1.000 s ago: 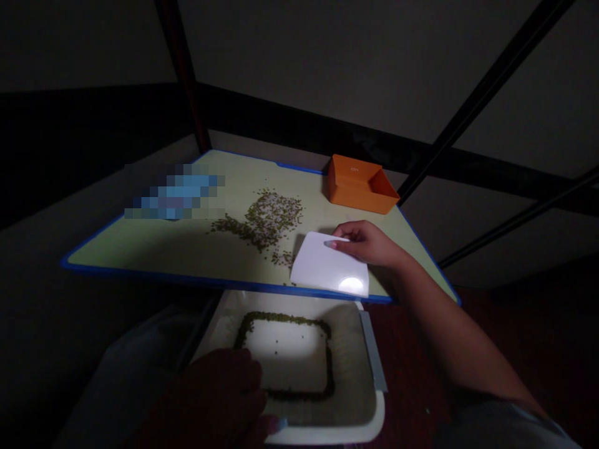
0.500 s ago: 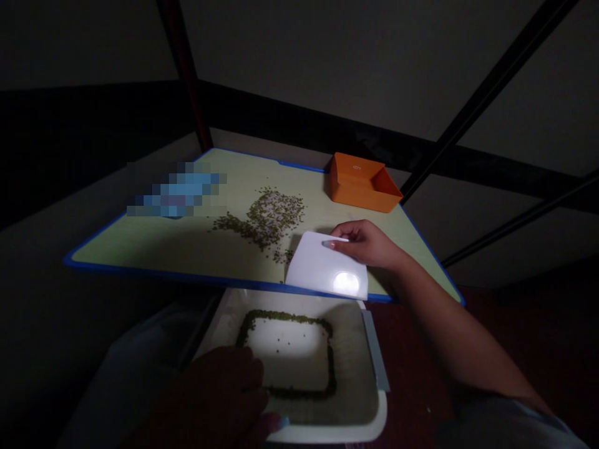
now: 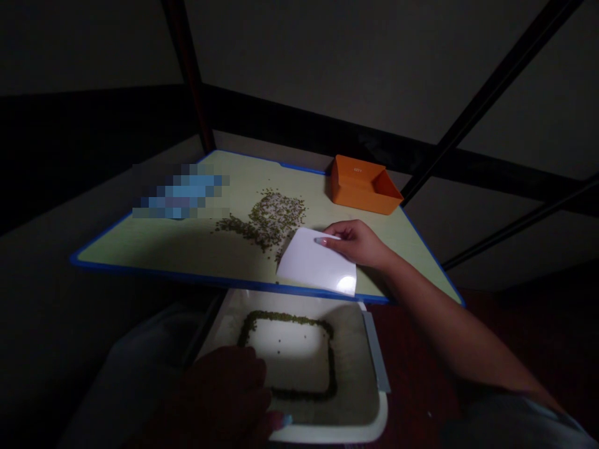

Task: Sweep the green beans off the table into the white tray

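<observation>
My right hand (image 3: pixel 359 243) pinches the far edge of a white card (image 3: pixel 317 269) that lies tilted on the pale table (image 3: pixel 187 249), just right of a scatter of small green beans (image 3: pixel 269 218). Below the table's front edge sits a white tub (image 3: pixel 374 399) with green beans lined up in a square ring along its floor. My left hand (image 3: pixel 224 399) is in deep shadow at the tub's near left rim, fingers curled over the rim.
An orange open box (image 3: pixel 362 185) stands at the table's far right corner. A blurred blue patch (image 3: pixel 180 190) lies at the table's left. The table has a blue edge. Dark metal bars cross behind; the surroundings are dim.
My right hand has slid the white card leftward, closer to the beans. The left hand and the tub have stayed put.
</observation>
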Demonstrator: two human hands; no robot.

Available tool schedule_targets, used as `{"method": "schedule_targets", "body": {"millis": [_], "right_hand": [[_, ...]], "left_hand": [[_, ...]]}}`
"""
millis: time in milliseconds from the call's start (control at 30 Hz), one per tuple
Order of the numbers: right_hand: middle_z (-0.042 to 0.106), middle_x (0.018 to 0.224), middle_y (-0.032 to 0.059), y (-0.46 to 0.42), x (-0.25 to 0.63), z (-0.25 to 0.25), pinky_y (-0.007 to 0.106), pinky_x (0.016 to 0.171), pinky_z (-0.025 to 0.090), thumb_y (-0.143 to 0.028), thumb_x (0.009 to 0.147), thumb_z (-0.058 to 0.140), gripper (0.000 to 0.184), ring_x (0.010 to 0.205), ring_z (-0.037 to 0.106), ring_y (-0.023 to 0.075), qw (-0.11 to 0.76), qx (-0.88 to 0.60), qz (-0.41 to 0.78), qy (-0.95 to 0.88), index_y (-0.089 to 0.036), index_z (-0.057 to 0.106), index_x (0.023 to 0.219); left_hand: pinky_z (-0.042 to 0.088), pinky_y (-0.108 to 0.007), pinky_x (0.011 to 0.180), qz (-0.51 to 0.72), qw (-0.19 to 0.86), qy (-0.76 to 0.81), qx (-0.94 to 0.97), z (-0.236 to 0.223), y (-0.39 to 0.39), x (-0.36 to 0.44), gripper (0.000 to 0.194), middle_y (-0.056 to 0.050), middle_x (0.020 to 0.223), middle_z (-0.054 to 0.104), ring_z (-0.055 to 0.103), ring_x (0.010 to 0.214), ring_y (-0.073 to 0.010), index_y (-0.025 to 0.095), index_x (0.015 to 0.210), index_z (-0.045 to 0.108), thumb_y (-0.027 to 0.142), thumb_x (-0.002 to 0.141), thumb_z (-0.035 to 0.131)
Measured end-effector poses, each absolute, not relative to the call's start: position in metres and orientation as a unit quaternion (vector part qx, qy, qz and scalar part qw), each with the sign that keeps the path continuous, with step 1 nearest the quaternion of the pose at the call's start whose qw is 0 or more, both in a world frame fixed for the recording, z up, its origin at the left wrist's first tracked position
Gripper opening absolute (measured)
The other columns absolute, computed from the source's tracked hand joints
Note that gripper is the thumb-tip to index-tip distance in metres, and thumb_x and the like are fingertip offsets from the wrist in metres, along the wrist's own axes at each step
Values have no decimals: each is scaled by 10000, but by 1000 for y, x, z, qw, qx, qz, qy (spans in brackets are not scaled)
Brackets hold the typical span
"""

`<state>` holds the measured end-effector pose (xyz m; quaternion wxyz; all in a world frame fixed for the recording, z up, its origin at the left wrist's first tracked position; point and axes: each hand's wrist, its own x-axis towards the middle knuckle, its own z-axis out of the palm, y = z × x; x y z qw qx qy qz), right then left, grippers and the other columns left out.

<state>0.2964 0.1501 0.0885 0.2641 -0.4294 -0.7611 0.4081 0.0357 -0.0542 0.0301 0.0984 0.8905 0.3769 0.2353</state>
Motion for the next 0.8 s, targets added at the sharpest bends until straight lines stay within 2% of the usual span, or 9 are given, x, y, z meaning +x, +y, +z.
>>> {"method": "schedule_targets", "body": {"millis": [33, 167, 233, 267, 300, 333, 400, 567, 800], "right_hand": [[548, 609, -9, 151, 295, 88, 252, 505, 286, -603, 710, 773, 498, 559, 403, 91, 261, -424, 412, -763, -114, 723, 789], [566, 615, -7, 155, 289, 87, 248, 511, 290, -574, 720, 770, 476, 561, 408, 90, 238, -400, 438, -769, -110, 747, 827], [560, 603, -12, 155, 289, 88, 244, 506, 284, -554, 722, 775, 454, 551, 407, 85, 231, -398, 450, -765, -111, 748, 818], [555, 595, -16, 155, 290, 89, 243, 502, 282, -545, 717, 783, 447, 542, 405, 82, 232, -400, 454, -761, -111, 747, 814], [550, 586, -21, 154, 292, 90, 242, 499, 283, -538, 706, 795, 444, 532, 402, 79, 236, -403, 458, -756, -110, 745, 813], [545, 579, -26, 154, 295, 92, 241, 497, 285, -534, 692, 809, 445, 523, 400, 77, 245, -407, 460, -750, -111, 743, 813], [549, 581, -26, 153, 302, 96, 242, 499, 295, -538, 668, 829, 454, 520, 406, 78, 271, -417, 453, -740, -115, 736, 808], [594, 632, 13, 159, 320, 102, 251, 498, 305, -603, 677, 802, 487, 556, 453, 101, 333, -468, 385, -723, -134, 701, 762], [603, 637, 29, 164, 312, 99, 259, 506, 310, -666, 685, 767, 568, 562, 447, 107, 322, -493, 326, -740, -107, 722, 772]], "left_hand": [[372, -314, 660, 255, 92, 375, 887, 34, -54, 36, 455, 35, 741, 635, 582, 686, -156, 256, 730, 618, 355, 1078, 341], [395, -296, 669, 204, 111, 383, 894, 35, -53, 35, 206, 46, 783, 651, 602, 721, -152, 254, 755, 633, 231, 946, 560], [399, -298, 669, 212, 101, 376, 896, 31, -53, 34, 202, 43, 775, 644, 595, 715, -158, 253, 749, 627, 216, 936, 561], [376, -304, 626, 250, 82, 362, 894, 29, -53, 33, 261, 42, 716, 612, 563, 660, -160, 249, 695, 596, 234, 949, 539], [379, -309, 626, 242, 78, 358, 899, 29, -53, 32, 256, 38, 728, 622, 568, 667, -162, 247, 703, 597, 249, 954, 548], [424, -304, 717, 171, 97, 377, 905, 29, -54, 31, 175, 33, 834, 662, 609, 780, -173, 256, 807, 643, 237, 964, 569], [449, -295, 772, 143, 108, 371, 911, 33, -55, 29, 94, 40, 885, 676, 625, 840, -172, 263, 856, 659, 249, 947, 637], [475, -292, 780, 110, 107, 371, 916, 41, -57, 26, 73, 38, 880, 666, 631, 854, -182, 262, 872, 666, 251, 941, 648], [459, -302, 786, 129, 88, 368, 917, 39, -56, 27, 86, 49, 878, 675, 638, 847, -172, 269, 867, 659, 252, 945, 626]]}}
